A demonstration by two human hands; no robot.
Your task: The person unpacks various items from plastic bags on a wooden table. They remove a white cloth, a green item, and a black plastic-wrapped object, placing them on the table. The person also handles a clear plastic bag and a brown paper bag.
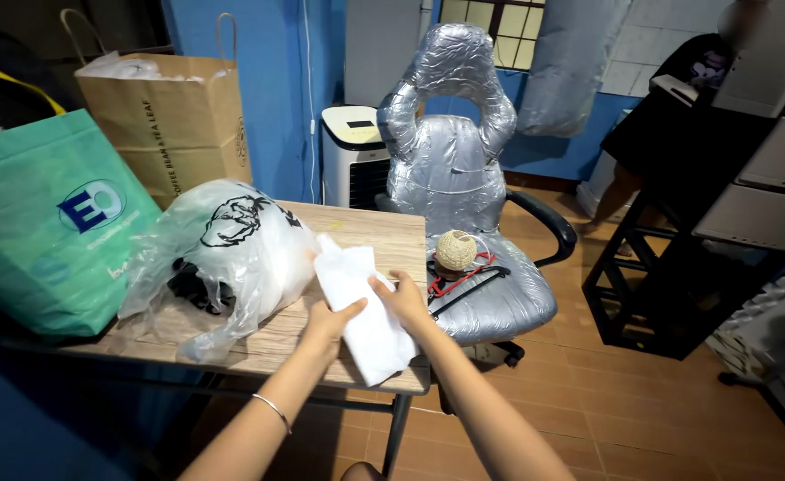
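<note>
A wooden table is seen carrying a clear plastic bag at nine o'clock of the hands. A white folded packet is laid on the table's near edge, its long axis run from eleven to five o'clock. It is pinched between both hands: the left hand is closed at its seven o'clock side, the right hand at its three o'clock side, equally near.

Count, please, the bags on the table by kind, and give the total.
Green tote bag: 1
Brown paper bag: 1
Clear plastic bag: 1
White bag held in both hands, left and right: 1
Total: 4
</note>
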